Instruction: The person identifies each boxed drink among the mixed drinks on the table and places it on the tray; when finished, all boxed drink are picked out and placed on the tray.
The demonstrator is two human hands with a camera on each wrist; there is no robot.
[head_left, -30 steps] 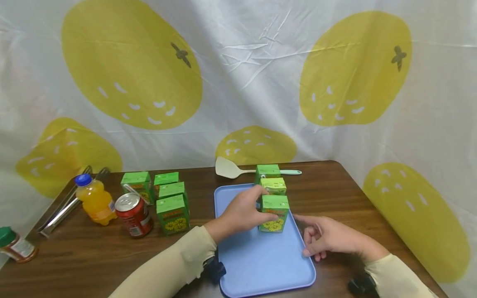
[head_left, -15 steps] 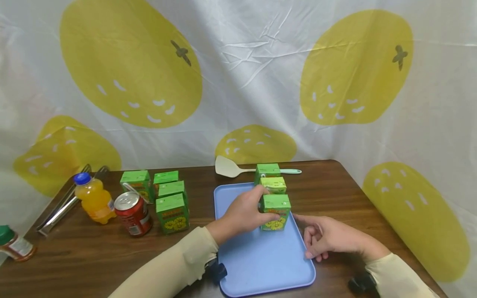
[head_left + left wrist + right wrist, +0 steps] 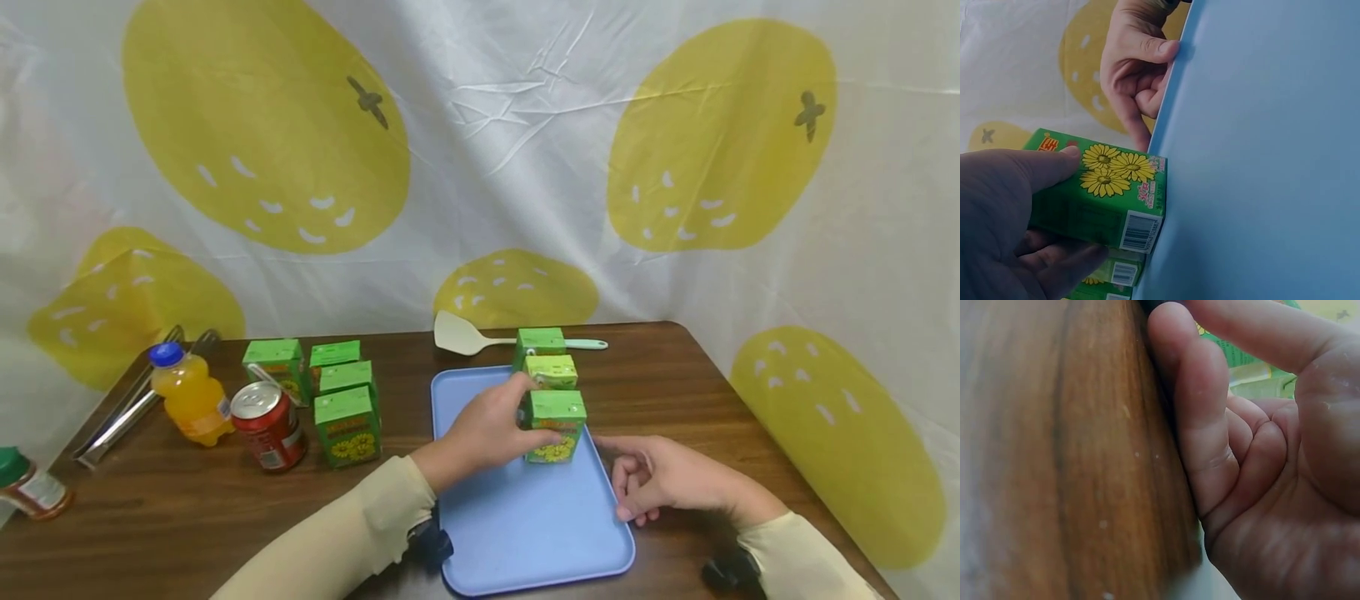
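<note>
In the head view my left hand (image 3: 487,429) holds a green drink carton (image 3: 557,407) upright on the right side of a blue tray (image 3: 532,525). Its thumb lies across the printed front, over yellow flowers, and the other fingers go behind. The left wrist view shows that drink carton (image 3: 1119,165) close by the tray's edge. Behind it stand a lighter green carton (image 3: 551,371) and another green carton (image 3: 540,342), in a row. My right hand (image 3: 667,475) grips the tray's right rim, thumb on the rim, index finger stretched forward along the outside. Its other fingers are curled.
A spatula (image 3: 459,335) lies along the table's back edge, partly behind the rear carton. Left of the tray stand several green cartons (image 3: 347,429), a red can (image 3: 268,427) and an orange drink bottle (image 3: 193,400). Tongs (image 3: 123,425) and a green-capped jar (image 3: 33,487) lie farther left.
The held carton has shifted very slightly to the right with my left hand still around it. My right hand stays at the tray's rim. The camera view has tilted a little.
</note>
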